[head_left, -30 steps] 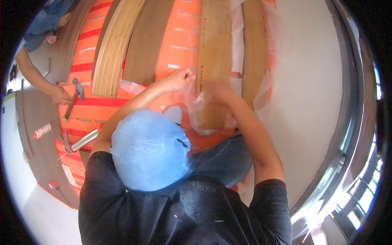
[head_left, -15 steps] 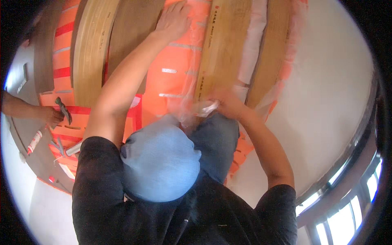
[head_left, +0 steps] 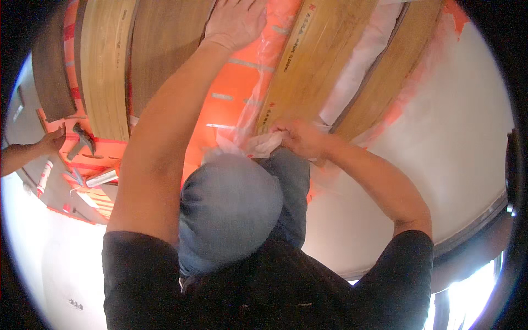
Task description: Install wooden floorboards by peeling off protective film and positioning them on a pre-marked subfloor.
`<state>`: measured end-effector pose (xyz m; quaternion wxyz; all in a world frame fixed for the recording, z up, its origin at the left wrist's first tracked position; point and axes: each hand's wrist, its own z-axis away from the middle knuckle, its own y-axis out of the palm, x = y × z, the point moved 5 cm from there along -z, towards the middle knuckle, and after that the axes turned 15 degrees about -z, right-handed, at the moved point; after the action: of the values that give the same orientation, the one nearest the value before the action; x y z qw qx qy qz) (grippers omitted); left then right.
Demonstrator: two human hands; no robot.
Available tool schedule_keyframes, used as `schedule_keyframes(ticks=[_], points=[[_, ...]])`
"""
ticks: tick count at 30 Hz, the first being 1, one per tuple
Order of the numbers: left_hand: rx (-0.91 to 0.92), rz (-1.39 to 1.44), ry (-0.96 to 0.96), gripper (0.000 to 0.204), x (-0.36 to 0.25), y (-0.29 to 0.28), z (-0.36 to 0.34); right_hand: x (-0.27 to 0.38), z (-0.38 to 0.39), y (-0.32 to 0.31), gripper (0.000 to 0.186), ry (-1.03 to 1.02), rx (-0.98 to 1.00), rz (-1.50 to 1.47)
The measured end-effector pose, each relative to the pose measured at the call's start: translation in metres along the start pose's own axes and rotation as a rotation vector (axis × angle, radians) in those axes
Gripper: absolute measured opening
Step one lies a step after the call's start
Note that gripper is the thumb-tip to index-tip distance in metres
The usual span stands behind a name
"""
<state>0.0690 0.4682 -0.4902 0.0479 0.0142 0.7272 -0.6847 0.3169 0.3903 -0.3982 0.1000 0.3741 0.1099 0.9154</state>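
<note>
My left hand (head_left: 236,26) reaches far forward with its fingers stretched out flat, at the edge of a dark brown floorboard (head_left: 168,49) and the orange underlay (head_left: 234,91); its fingertips touch the upper picture edge. Closer to me, my right hand (head_left: 304,138) pinches crumpled, clear plastic film (head_left: 264,144). That film runs forward in a strip along the left side of a light brown floorboard (head_left: 313,60) with printing on its edge. The right hand is at this board's near end, just beyond my bent knee (head_left: 231,203).
Another person's hand (head_left: 52,142) is at the left, beside a hammer (head_left: 83,142) on the underlay. Near it are a white tube (head_left: 102,178) and a red-and-white cartridge (head_left: 45,176). More boards (head_left: 107,71) lie left; another board (head_left: 393,71) lies right, along pale floor (head_left: 456,121).
My view has shifted and my left hand has turned slightly, still stretched out. The right hand keeps hold of the film. The other person's hand has moved away from the hammer.
</note>
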Motion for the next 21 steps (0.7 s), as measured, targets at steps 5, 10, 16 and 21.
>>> schedule_keyframes(ticks=[5,10,16,21], points=[[-0.003,0.008,0.019,0.047,-0.001,0.001,0.001,0.052,0.013,-0.024,0.023,0.005,-0.014,-0.015],[0.091,0.164,-0.021,0.048,0.003,0.005,0.001,0.102,-0.014,-0.056,0.033,-0.051,-0.088,0.052],[0.012,0.145,-0.061,0.052,0.005,-0.005,-0.001,0.153,-0.042,-0.127,0.045,-0.065,-0.197,-0.165],[0.187,0.126,-0.075,0.057,0.007,0.003,0.002,0.133,0.009,-0.180,0.080,-0.325,-0.543,0.071]])
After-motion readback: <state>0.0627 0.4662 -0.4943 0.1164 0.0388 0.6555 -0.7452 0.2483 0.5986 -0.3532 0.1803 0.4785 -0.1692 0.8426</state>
